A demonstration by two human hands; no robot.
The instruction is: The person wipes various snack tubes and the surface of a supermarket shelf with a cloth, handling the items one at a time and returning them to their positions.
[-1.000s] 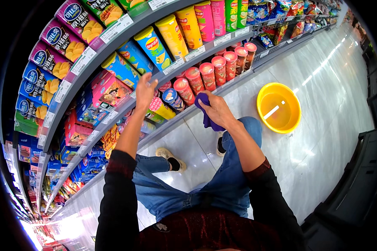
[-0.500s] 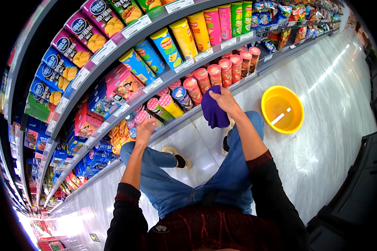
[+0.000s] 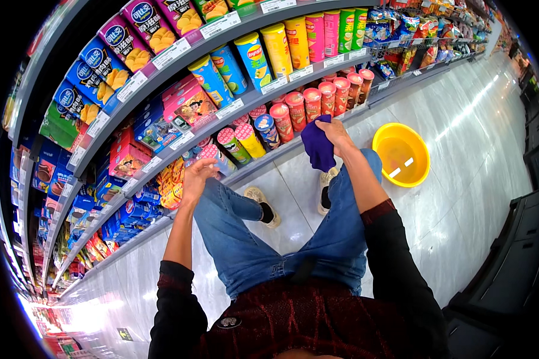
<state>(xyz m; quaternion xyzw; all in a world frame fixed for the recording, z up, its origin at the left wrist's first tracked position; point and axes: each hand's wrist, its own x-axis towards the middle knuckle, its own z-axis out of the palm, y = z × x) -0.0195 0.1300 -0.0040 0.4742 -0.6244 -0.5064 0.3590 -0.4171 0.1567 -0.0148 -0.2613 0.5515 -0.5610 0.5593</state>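
Note:
A purple cloth (image 3: 318, 145) hangs bunched from my right hand (image 3: 337, 134), which grips its upper end in front of the bottom shelf. Behind it stand red lidded cups (image 3: 296, 109) in a row. My left hand (image 3: 196, 180) is held near the bottom shelf, above my left knee, its fingers partly stretched and nothing seen in them. Closest to those fingers are pink-lidded tubs (image 3: 220, 160), then green and yellow canisters (image 3: 249, 142). To the right of my right knee, a yellow basin (image 3: 424, 157) with liquid in it stands on the floor.
Curved-looking shelves (image 3: 245, 107) hold tall snack canisters (image 3: 275, 51), boxed snacks (image 3: 188, 105) and bagged snacks (image 3: 407, 27). Orange packets (image 3: 172, 184) lie left of my left hand. Dark cabinets (image 3: 509, 257) line the right side. My feet rest on pale tiles (image 3: 293, 233).
My left hand has drawn back leftward from the tubs, toward the orange packets. My right hand still holds the cloth, slightly higher in view. The whole view has shifted a little.

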